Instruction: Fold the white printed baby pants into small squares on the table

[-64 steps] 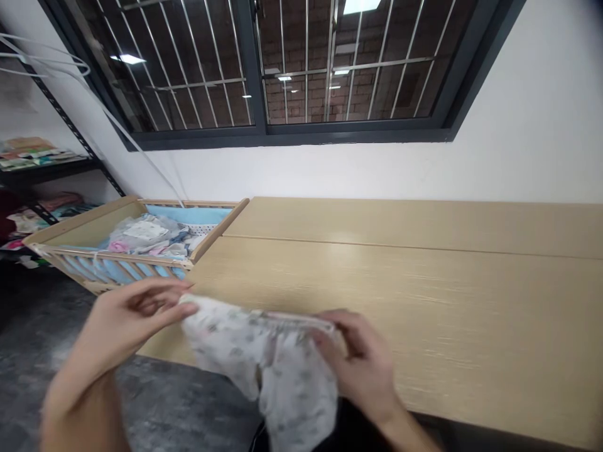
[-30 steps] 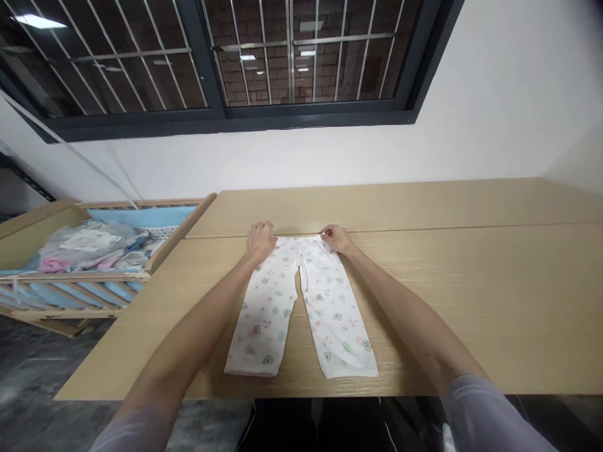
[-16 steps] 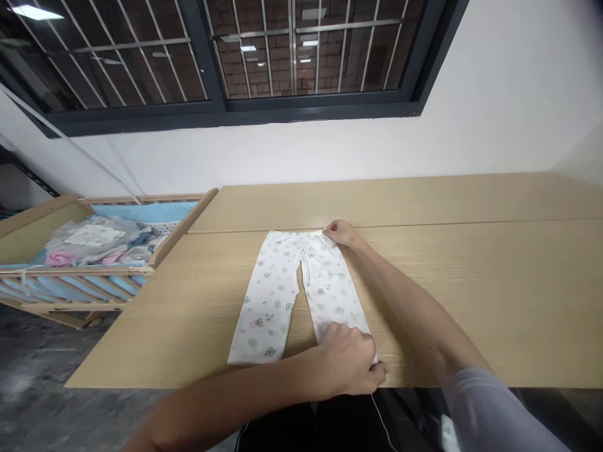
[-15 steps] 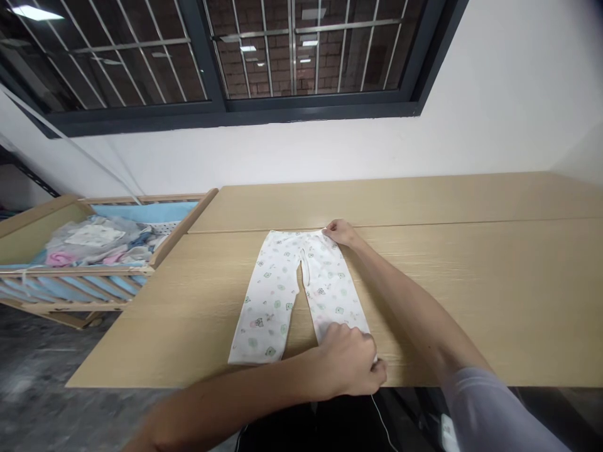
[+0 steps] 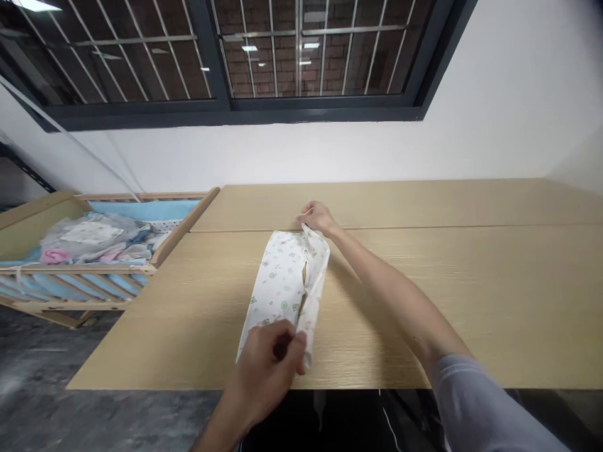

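Observation:
A small pair of white pants (image 5: 277, 276) with a pale green and pink print lies on the wooden table, waistband toward the wall. Its right leg is lifted and partly folded over toward the left leg. My right hand (image 5: 316, 216) pinches the right corner of the waistband, raised a little off the table. Down at the hem, my left hand (image 5: 271, 361) is closed with thumb and finger on the cuff of that same leg. The left leg rests flat, its lower end partly hidden behind my left hand.
The wooden table (image 5: 447, 282) has a seam running across it and a near edge just before my body. To the left stands a wooden crib (image 5: 183, 229) with blue lining, holding a heap of clothes and plastic bags (image 5: 94, 235). A barred window (image 5: 311, 63) is above.
Both hands have moved left, carrying the pants' right leg up and over toward the left leg. Before, both legs lay flat and spread apart.

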Action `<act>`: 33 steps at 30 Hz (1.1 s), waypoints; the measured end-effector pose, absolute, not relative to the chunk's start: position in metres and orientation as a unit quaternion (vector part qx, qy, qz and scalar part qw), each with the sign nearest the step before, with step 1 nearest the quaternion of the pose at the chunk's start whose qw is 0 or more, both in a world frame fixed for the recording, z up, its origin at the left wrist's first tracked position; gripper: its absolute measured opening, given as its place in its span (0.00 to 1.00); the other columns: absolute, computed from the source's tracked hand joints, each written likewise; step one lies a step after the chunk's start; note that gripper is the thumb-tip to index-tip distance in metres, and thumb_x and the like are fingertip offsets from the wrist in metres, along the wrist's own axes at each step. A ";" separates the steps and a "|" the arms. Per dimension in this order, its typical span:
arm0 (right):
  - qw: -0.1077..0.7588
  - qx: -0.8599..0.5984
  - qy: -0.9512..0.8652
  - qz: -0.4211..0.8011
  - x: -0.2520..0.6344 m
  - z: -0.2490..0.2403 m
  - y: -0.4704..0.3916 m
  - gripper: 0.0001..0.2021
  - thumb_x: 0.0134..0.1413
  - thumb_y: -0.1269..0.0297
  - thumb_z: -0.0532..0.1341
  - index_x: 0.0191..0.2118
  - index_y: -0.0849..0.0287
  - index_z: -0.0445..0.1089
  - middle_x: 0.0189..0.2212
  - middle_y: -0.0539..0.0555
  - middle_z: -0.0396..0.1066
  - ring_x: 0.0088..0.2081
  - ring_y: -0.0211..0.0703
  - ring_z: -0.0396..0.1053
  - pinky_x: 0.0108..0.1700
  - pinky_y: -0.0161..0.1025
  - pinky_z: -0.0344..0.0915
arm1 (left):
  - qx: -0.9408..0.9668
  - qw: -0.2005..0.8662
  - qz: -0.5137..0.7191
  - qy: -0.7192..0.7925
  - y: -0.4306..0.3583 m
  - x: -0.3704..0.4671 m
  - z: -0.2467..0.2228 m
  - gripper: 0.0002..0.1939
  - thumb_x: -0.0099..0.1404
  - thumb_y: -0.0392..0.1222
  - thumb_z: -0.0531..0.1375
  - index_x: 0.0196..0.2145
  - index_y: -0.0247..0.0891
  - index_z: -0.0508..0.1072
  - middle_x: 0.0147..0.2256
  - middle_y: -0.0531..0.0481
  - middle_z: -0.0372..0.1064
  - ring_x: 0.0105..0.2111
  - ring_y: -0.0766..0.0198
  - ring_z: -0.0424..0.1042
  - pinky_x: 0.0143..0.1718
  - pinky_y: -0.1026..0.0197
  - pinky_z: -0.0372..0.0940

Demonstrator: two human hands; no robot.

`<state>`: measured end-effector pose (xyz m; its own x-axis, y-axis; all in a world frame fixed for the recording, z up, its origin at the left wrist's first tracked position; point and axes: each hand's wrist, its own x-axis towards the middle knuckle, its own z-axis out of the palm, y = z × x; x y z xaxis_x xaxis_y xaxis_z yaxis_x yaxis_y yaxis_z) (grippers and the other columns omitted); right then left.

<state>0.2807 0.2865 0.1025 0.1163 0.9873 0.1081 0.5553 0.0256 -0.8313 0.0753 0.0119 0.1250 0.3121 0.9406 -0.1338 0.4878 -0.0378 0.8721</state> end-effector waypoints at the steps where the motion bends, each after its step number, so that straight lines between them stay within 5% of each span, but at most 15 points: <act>1: 0.384 -0.636 -0.610 0.274 0.268 0.103 0.289 0.14 0.49 0.66 0.67 0.41 0.60 0.67 0.33 0.52 0.72 0.32 0.39 0.69 0.33 0.34 0.63 | 0.656 0.445 0.261 0.550 0.010 0.063 0.122 0.21 0.65 0.54 0.53 0.20 0.42 0.67 0.19 0.51 0.72 0.21 0.63 0.68 0.23 0.62 0.58; 7: 0.329 -0.658 -0.649 0.196 0.199 0.082 0.305 0.14 0.49 0.71 0.63 0.43 0.59 0.67 0.39 0.56 0.71 0.39 0.45 0.69 0.39 0.38 0.64 | 0.633 0.343 0.228 0.655 0.004 0.010 0.097 0.23 0.64 0.57 0.51 0.18 0.42 0.66 0.17 0.51 0.67 0.20 0.61 0.67 0.24 0.61 0.56; 15: 0.270 -0.665 -0.667 0.199 0.171 0.066 0.304 0.07 0.58 0.69 0.60 0.43 0.59 0.67 0.40 0.59 0.72 0.42 0.49 0.70 0.44 0.42 0.65 | 0.640 0.134 0.038 0.756 -0.003 -0.001 0.088 0.17 0.67 0.50 0.51 0.25 0.44 0.71 0.26 0.47 0.76 0.30 0.50 0.76 0.27 0.58 0.54; 20: 0.307 -0.504 -0.792 0.155 0.176 0.082 0.247 0.16 0.68 0.59 0.54 0.54 0.63 0.66 0.52 0.63 0.70 0.52 0.51 0.69 0.55 0.47 0.64 | 0.706 -0.014 0.200 0.680 -0.024 0.002 0.077 0.14 0.70 0.54 0.53 0.39 0.46 0.74 0.39 0.45 0.80 0.40 0.49 0.78 0.39 0.52 0.68; 24: 0.216 -0.308 -0.903 0.207 0.178 0.084 0.157 0.27 0.69 0.51 0.54 0.66 0.58 0.58 0.67 0.61 0.58 0.67 0.52 0.56 0.66 0.52 0.55 | 0.793 -0.090 0.261 0.544 -0.038 0.020 0.046 0.22 0.68 0.51 0.56 0.56 0.41 0.69 0.55 0.38 0.74 0.54 0.45 0.74 0.49 0.48 0.70; 29: 0.116 -0.167 -0.947 0.247 0.184 0.060 0.097 0.32 0.70 0.50 0.52 0.72 0.60 0.49 0.72 0.60 0.45 0.73 0.49 0.42 0.72 0.49 0.43 | 0.813 -0.169 0.198 0.521 -0.047 0.034 0.017 0.24 0.67 0.50 0.57 0.58 0.38 0.70 0.59 0.33 0.69 0.59 0.36 0.68 0.54 0.39 0.67; 33: 0.060 -0.209 -0.952 0.216 0.190 0.045 0.134 0.35 0.71 0.45 0.46 0.74 0.59 0.43 0.74 0.58 0.35 0.74 0.52 0.34 0.73 0.54 0.34 | 0.820 -0.202 0.149 0.514 -0.049 0.030 0.018 0.27 0.68 0.47 0.60 0.62 0.37 0.67 0.63 0.34 0.65 0.62 0.36 0.64 0.57 0.38 0.64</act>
